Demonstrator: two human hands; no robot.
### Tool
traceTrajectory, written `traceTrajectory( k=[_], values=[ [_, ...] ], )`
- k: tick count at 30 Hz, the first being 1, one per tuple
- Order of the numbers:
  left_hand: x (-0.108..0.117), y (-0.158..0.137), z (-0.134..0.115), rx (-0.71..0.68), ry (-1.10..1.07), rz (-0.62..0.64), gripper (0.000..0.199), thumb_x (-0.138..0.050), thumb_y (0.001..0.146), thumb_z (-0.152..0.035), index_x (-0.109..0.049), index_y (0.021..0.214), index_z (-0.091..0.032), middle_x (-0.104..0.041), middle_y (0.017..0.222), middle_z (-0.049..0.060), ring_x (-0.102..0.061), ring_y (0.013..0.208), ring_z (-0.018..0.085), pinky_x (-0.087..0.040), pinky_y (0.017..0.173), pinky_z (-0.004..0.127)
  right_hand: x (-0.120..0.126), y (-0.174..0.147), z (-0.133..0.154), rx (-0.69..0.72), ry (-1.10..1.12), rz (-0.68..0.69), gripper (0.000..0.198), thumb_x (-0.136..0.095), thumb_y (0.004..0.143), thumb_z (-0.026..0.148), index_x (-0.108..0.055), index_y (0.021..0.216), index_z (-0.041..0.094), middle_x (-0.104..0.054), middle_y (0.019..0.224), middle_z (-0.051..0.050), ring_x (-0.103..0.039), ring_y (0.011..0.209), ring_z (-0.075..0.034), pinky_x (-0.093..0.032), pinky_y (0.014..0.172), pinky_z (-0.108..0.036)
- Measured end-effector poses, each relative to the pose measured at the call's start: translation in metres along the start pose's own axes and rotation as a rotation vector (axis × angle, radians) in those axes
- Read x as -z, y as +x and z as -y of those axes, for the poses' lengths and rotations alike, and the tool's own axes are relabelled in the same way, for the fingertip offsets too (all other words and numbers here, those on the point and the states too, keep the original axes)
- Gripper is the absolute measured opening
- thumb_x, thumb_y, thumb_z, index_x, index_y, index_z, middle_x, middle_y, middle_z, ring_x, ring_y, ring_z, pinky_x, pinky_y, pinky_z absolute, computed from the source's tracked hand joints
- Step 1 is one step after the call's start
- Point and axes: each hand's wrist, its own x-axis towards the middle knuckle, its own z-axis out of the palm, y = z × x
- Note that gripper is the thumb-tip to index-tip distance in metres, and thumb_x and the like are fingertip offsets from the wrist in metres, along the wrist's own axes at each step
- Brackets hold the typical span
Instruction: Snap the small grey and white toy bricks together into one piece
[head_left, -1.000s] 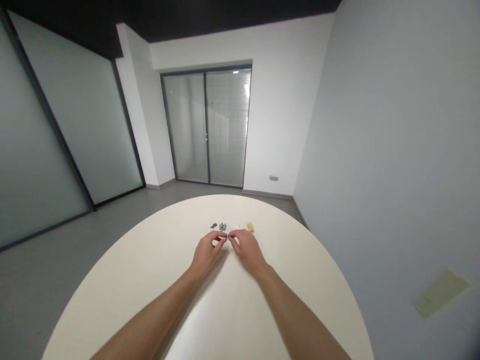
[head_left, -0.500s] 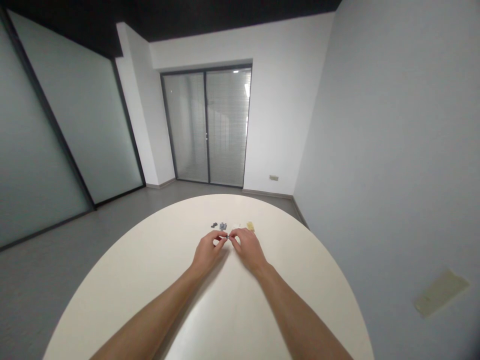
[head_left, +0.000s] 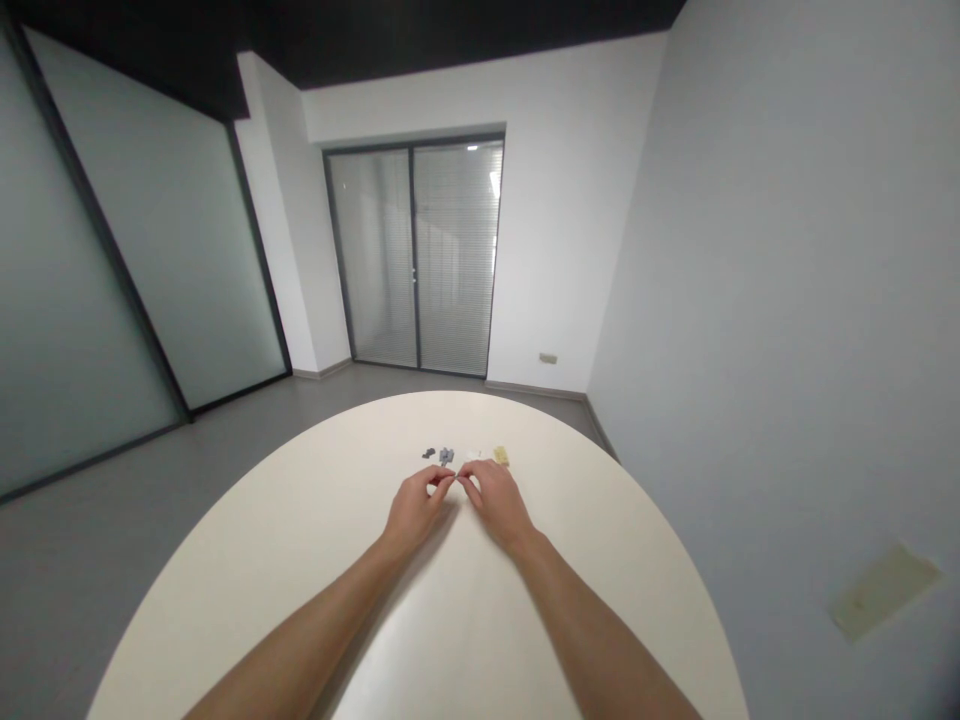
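Observation:
My left hand (head_left: 414, 506) and my right hand (head_left: 495, 500) meet fingertip to fingertip above the white round table (head_left: 300, 540). Each is closed in a pinch. Between the fingertips is a tiny dark piece, mostly covered and too small to name. Just beyond my left fingers lie a small pile of grey pieces (head_left: 446, 455) and, left of it, some dark grey pieces (head_left: 428, 453). White pieces (head_left: 478, 455) show faintly past my right fingers. Beside them is a pale yellow piece or small group of pieces (head_left: 501, 456).
The table's curved far edge (head_left: 457, 393) lies a little beyond the small pieces. Behind it stand a glass double door (head_left: 412, 260) and a white wall. A grey wall (head_left: 750, 300) runs along the right, and frosted glass panels (head_left: 150, 220) along the left.
Both hands stay in nearly the same place, with the fingertips shifted slightly. The dark piece between them shows less than before. The whole view has tipped up a little.

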Motion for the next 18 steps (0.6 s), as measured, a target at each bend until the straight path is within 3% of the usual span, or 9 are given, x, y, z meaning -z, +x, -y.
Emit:
traceTrajectory(
  k=[18],
  values=[
    [0.0008, -0.0005, -0.004, 0.02, 0.026, -0.042, 0.029, -0.052, 0.087, -0.039, -0.074, 0.092, -0.021, -0.075, 0.091, 0.005, -0.066, 0.085, 0.022, -0.05, 0.084, 0.034, -0.0024, 0.0001, -0.0022, 0.04, 0.013, 0.015, 0.014, -0.049, 0.099, 0.022, -0.064, 0.097, 0.021, -0.07, 0.094, -0.004, -0.062, 0.092, -0.021, -0.045, 0.085, -0.035]
  ],
)
